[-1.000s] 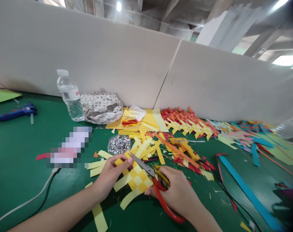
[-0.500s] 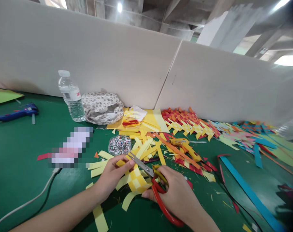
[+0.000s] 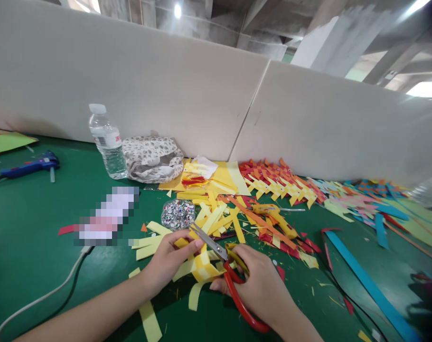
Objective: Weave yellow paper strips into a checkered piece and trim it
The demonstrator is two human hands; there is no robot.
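Note:
Pinched in my left hand [image 3: 171, 259] is a piece of woven paper [image 3: 206, 268], checked in two yellows, curling downward with loose strip ends. My right hand [image 3: 260, 282] grips a pair of scissors [image 3: 218, 248] with red handles, a yellow inner lining on one loop, and metal blades. The blades point up and left, their tips beside my left thumb at the upper part of the woven piece. Pale yellow paper strips [image 3: 155, 244] lie around and beneath my left hand.
Behind my hands sits a clear box of googly eyes [image 3: 178, 213]. A yellow glue gun [image 3: 280, 221] rests among paper scraps; woven paper fish [image 3: 282, 187] are piled behind it. Further left are a water bottle [image 3: 109, 147], a patterned cloth bag [image 3: 152, 159] and a blue glue gun [image 3: 32, 166].
The checked woven piece has shifted and curled slightly, and its lower strip end has swung to the right. Both hands keep their hold; the whole view has drifted a little.

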